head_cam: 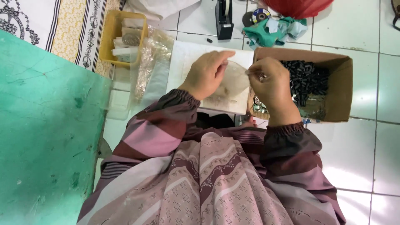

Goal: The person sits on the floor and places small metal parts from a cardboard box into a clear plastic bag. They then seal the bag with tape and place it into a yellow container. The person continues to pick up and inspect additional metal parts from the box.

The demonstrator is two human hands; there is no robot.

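Observation:
My left hand [207,73] and my right hand [271,81] both pinch the top edge of a small clear plastic bag [234,79], holding it open between them above a white board [183,62] on the floor. The bag looks thin and see-through; what is inside it cannot be made out. Just right of my right hand stands an open cardboard box [339,89] with several small black parts [306,77] heaped in it.
A yellow tray [109,35] with packets sits at the upper left beside crumpled clear bags [152,56]. A black tape dispenser [224,18], teal cloth [266,33] and a red bag [298,6] lie farther back. A green surface [41,125] fills the left.

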